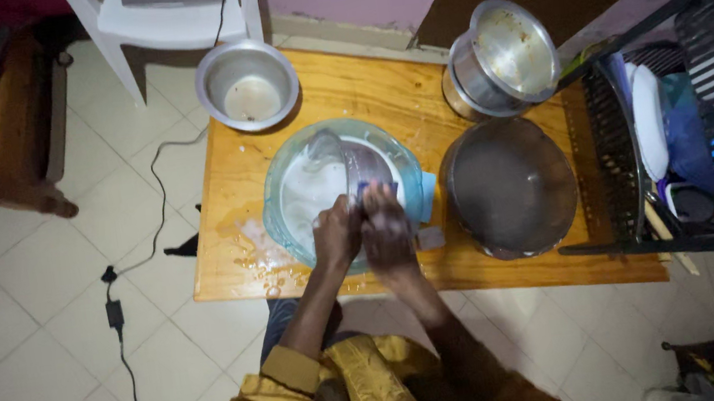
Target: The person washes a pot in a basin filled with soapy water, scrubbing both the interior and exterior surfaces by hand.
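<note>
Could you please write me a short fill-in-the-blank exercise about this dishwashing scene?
1. Both hands, the left hand and the right hand, meet over a light blue ____ of soapy water.
2. The basin stands on a ____ table.
3. The large dark pot lies to the ____ of the basin.
4. The dish rack stands at the table's ____ end.

Missing words: basin; wooden; right; right

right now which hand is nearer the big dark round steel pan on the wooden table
Right. The right hand is over the blue plastic basin's right side, closest to the big dark round steel pan. The left hand sits beside it, farther left, over the soapy water.
</note>
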